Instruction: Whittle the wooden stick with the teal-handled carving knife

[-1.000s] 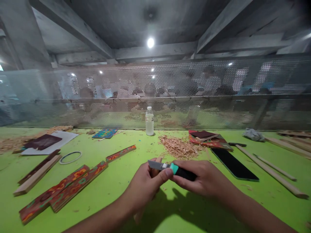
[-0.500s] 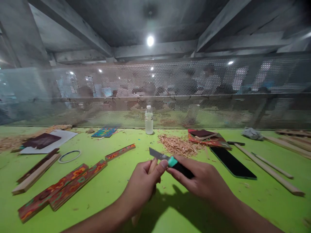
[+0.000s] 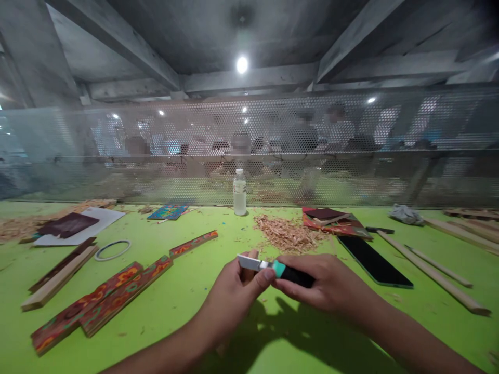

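Note:
My right hand (image 3: 327,278) is closed round the black handle of a utility knife (image 3: 294,275) with a teal collar. Its flat blade points left, lying across the top of my left hand (image 3: 237,291). That hand is curled round a thin wooden stick (image 3: 222,349), most of which the fingers hide; a pale lower end shows dimly below the palm. My left thumb presses by the base of the blade. Beyond the hands lies a heap of wood shavings (image 3: 290,235) on the green table (image 3: 187,291).
On the left are painted wooden strips (image 3: 128,298), a plain wood strip (image 3: 58,283) and a white ring (image 3: 113,250). A bottle (image 3: 239,193) stands before the perforated screen (image 3: 195,176). To the right lie a phone (image 3: 374,261), long wooden sticks (image 3: 432,272) and crumpled plastic (image 3: 405,214).
The knife blade has swung lower and turned flatter, now covering part of the stick in my left hand. My right hand has shifted slightly right; the stick's upper part is less visible.

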The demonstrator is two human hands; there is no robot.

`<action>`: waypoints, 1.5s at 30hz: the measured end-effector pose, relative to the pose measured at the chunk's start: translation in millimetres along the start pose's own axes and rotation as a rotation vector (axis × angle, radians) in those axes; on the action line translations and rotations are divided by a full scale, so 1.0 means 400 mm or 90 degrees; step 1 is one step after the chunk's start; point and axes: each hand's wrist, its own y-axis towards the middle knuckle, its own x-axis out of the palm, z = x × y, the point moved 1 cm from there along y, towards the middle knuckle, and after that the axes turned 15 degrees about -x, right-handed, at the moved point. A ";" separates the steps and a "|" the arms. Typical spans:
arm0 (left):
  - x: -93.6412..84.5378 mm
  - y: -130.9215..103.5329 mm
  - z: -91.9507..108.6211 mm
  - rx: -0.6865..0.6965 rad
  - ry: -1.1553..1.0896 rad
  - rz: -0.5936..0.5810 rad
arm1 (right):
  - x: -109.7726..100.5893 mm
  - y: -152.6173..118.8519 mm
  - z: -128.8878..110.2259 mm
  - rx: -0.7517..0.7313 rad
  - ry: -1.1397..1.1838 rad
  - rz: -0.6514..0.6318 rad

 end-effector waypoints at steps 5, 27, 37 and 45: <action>0.004 -0.010 0.011 -0.010 -0.025 0.044 | 0.020 -0.009 -0.005 0.017 -0.039 0.015; -0.009 0.007 0.020 -0.042 -0.051 -0.109 | -0.003 -0.012 -0.023 0.093 -0.127 0.190; -0.007 0.002 0.016 -0.103 -0.060 -0.221 | -0.001 -0.001 0.006 -0.030 0.000 0.063; -0.004 -0.015 0.033 -0.069 0.027 -0.171 | -0.016 -0.002 -0.009 -0.017 0.030 0.033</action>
